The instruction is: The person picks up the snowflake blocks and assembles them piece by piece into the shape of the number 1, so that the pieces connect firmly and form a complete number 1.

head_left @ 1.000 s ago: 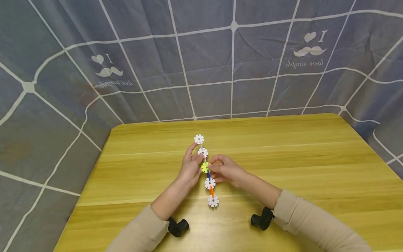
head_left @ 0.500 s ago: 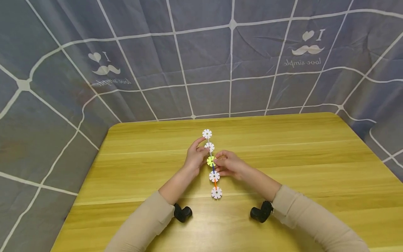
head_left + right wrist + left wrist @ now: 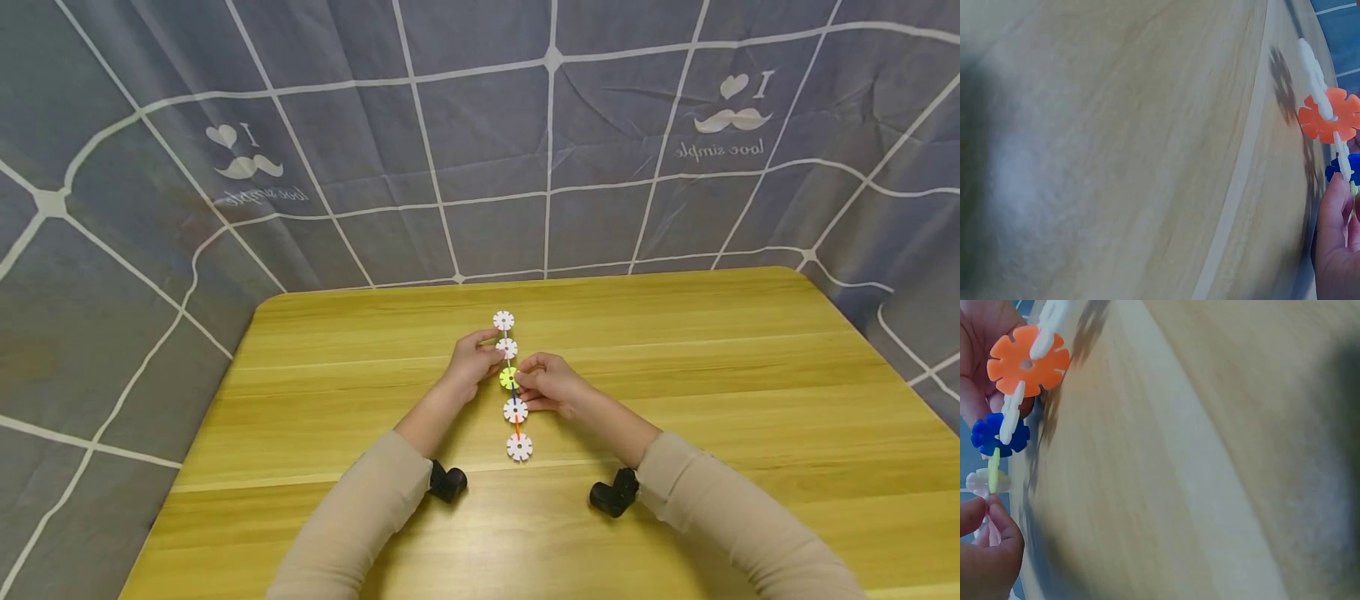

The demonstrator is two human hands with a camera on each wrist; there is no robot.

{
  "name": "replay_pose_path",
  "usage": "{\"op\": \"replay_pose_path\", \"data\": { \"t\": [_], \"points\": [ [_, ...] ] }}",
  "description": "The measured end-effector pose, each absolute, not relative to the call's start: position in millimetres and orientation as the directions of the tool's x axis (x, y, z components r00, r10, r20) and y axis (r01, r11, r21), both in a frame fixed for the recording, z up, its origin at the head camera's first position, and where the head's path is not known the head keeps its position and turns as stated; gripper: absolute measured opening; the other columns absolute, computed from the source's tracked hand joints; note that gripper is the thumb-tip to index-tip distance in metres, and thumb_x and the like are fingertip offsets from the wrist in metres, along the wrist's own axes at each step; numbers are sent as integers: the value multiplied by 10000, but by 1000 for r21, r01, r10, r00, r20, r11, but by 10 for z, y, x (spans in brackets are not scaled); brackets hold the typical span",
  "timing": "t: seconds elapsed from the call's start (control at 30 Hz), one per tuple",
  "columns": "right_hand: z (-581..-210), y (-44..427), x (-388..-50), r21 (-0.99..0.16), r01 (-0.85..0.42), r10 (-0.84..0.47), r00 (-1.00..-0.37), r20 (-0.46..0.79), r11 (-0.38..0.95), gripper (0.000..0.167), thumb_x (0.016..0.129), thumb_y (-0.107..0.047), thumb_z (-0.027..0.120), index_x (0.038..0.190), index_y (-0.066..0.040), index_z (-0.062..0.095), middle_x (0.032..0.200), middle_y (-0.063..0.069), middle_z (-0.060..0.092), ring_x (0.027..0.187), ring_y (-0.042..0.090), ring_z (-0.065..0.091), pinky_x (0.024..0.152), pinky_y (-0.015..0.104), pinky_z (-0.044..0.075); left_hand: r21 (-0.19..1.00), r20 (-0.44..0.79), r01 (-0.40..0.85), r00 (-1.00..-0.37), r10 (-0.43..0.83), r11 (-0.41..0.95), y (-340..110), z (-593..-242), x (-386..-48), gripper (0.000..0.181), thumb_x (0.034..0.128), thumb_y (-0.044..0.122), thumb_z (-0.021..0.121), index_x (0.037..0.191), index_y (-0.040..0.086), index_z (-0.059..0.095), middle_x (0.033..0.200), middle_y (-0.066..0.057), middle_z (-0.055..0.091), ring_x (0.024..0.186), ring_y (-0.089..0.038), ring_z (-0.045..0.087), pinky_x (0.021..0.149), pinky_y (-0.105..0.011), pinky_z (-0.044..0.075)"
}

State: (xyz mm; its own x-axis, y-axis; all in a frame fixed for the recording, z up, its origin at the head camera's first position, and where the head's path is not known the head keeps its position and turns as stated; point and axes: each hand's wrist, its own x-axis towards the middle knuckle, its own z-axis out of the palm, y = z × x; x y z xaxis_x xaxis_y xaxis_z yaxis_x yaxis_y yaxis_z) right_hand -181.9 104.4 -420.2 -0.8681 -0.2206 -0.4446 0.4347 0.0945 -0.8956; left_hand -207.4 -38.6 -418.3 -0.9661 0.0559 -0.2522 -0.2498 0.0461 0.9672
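Note:
A chain of notched snowflake discs runs away from me in the head view, white, orange, blue and yellow pieces slotted together. My left hand (image 3: 470, 368) pinches a white disc (image 3: 507, 348) in its far half. The yellow disc (image 3: 509, 378) is pinched by my right hand (image 3: 553, 385). Nearest me is a white disc (image 3: 519, 447), beyond both hands' grip. From the left wrist, the orange disc (image 3: 1013, 374) and the blue disc (image 3: 988, 436) show broadside, with white discs edge-on between them. The right wrist view catches the orange disc (image 3: 1319, 125) and the fingers below it.
The wooden table (image 3: 337, 417) spreads under both hands, and the chain casts shadows on it. A grey curtain (image 3: 495, 150) with white lines hangs behind and at the sides. Black wrist mounts (image 3: 448, 482) sit at both cuffs.
Both hands and the chain have shifted away from me, the left hand also to the right. The chain now runs closer to straight ahead. Both grips stay the same.

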Motion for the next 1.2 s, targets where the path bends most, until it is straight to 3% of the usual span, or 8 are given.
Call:
{"op": "replay_pose_path", "data": {
  "t": [0.37,0.43,0.53,0.67,0.77,0.87,0.97,1.2],
  "points": [
    [-4241,1052,-1865,-902,413,-195,-881,-430,124,216,914,21,524,1120,40,460,744,82,555,547,117,545,494,208,507,972,-190,-161,-967,171,170,-651,-4128,-2050,366,927,-61,474,1288,-119,461,1266,-272,499,1166,-335,495,969,-387,436],
    [-4229,1132,-1878,-920,347,-219,-898,-381,180,229,921,-4,530,1133,50,462,763,103,572,561,132,554,511,229,520,964,-114,-57,-971,210,261,-808,-4089,-2031,371,946,0,482,1305,-89,463,1309,-251,479,1205,-350,465,994,-420,408],
    [-4173,1395,-1905,-929,81,-275,-943,-188,361,255,938,-60,528,1153,75,497,839,175,614,663,209,599,591,310,542,831,75,225,-952,298,509,-1150,-4027,-1996,430,951,134,531,1341,-29,455,1398,-223,399,1285,-373,369,1046,-508,312],
    [-4072,1945,-1946,-645,-369,-348,-923,167,670,343,968,-150,499,1243,53,519,1119,254,593,1022,383,566,872,487,464,363,263,490,-870,418,792,-1749,-3985,-1912,602,940,365,533,1431,67,354,1515,-174,192,1376,-384,163,1049,-649,138],
    [-3987,2373,-1922,-355,-446,-383,-893,236,821,465,996,-277,436,1381,-17,406,1379,237,410,1282,442,323,993,645,258,146,273,502,-849,453,853,-2158,-3996,-1796,708,937,503,457,1490,134,214,1554,-112,36,1406,-342,29,1023,-696,65],
    [-3925,2717,-1838,-203,-414,-385,-907,170,887,558,1002,-395,364,1480,-133,245,1513,186,185,1378,426,64,968,748,72,88,269,482,-854,445,872,-2455,-4025,-1655,759,935,545,419,1508,157,106,1556,-84,-48,1410,-300,-54,1027,-691,35],
    [-3910,2947,-1754,-153,-356,-344,-933,104,922,612,990,-468,331,1509,-226,113,1551,125,36,1393,355,-97,941,764,-51,87,266,472,-860,436,877,-2618,-4037,-1546,801,931,504,467,1507,133,53,1550,-85,-89,1404,-275,-111,1041,-670,-11],
    [-3882,3064,-1691,-112,-316,-306,-947,94,942,671,971,-498,358,1505,-273,19,1552,106,-24,1382,329,-158,927,763,-91,88,237,450,-876,420,889,-2713,-4033,-1462,831,927,456,506,1502,93,28,1544,-84,-127,1396,-303,-130,1052,-631,-81]
  ]
}}
